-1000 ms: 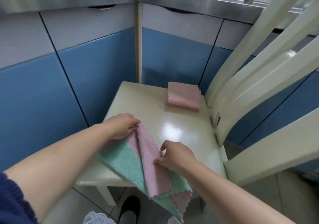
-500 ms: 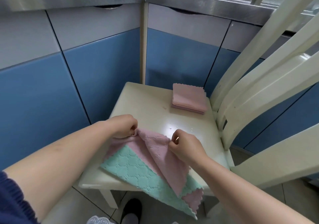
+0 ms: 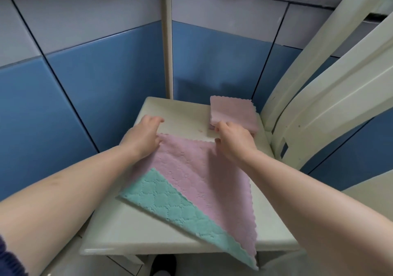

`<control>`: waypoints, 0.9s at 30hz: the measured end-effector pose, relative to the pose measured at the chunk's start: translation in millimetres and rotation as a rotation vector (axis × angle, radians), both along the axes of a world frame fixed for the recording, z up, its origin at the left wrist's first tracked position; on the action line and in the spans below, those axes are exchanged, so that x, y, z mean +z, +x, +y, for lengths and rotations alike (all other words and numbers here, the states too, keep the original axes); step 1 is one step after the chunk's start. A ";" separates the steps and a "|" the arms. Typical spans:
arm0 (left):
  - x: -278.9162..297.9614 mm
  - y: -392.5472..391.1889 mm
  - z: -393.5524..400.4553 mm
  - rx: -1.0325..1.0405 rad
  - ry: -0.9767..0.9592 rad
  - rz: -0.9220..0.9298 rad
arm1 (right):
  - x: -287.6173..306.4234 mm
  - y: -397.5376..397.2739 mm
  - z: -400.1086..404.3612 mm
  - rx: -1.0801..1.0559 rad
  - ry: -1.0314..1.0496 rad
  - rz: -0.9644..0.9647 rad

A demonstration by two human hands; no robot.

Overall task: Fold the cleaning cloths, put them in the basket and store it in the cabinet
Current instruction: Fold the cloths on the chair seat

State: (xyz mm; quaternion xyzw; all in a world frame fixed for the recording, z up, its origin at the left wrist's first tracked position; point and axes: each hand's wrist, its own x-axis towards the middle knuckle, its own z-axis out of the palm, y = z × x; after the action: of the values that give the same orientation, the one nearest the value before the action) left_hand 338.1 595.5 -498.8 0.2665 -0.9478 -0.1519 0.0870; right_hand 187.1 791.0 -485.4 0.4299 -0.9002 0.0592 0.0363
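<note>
Head view showed both hands at the far edge of the pink-and-green cloth (image 3: 191, 182) on the chair seat (image 3: 119, 231): the left hand (image 3: 144, 139) lay flat with fingers spread, the right hand (image 3: 234, 141) seemingly pinched its corner. The near corner overhung the seat, so the cloth could slide off. A folded pink cloth (image 3: 231, 111) sat behind. No basket showed.

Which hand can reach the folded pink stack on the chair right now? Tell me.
Probably the right hand: it sits right beside the folded pink stack, with nothing between. The left hand is farther off, at the far corner of the pink-and-green cloth.
</note>
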 end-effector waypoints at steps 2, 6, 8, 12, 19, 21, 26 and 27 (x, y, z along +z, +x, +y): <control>-0.7 5.1 10.5 -0.034 0.005 0.059 | -4.4 13.8 4.9 0.023 -0.032 -0.039; -4.6 38.2 38.2 -0.252 0.047 0.060 | -11.2 62.7 36.3 0.142 -0.131 -0.244; -9.9 57.1 49.3 -0.306 0.039 -0.052 | -18.1 84.9 54.7 0.232 -0.054 -0.259; -19.6 88.6 68.7 -0.286 0.030 -0.225 | -35.4 97.5 79.3 0.332 0.171 -0.264; -29.1 118.2 95.8 -0.262 0.088 -0.171 | -35.7 93.3 94.7 0.401 0.148 -0.241; -25.7 122.0 94.9 -0.257 0.148 -0.063 | -33.3 96.3 100.4 0.379 0.058 -0.233; -16.0 130.1 99.4 -0.247 0.198 0.071 | -36.1 110.2 128.4 0.432 -0.083 -0.129; -16.1 131.7 99.7 -0.238 0.202 0.080 | -37.7 111.3 131.9 0.433 -0.078 -0.137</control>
State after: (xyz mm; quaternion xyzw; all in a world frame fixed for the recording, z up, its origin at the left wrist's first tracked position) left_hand 469.8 695.2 -514.9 0.1533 -0.9484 -0.2662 0.0787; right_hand 298.4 922.9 -523.1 0.6064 -0.7843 0.1294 -0.0220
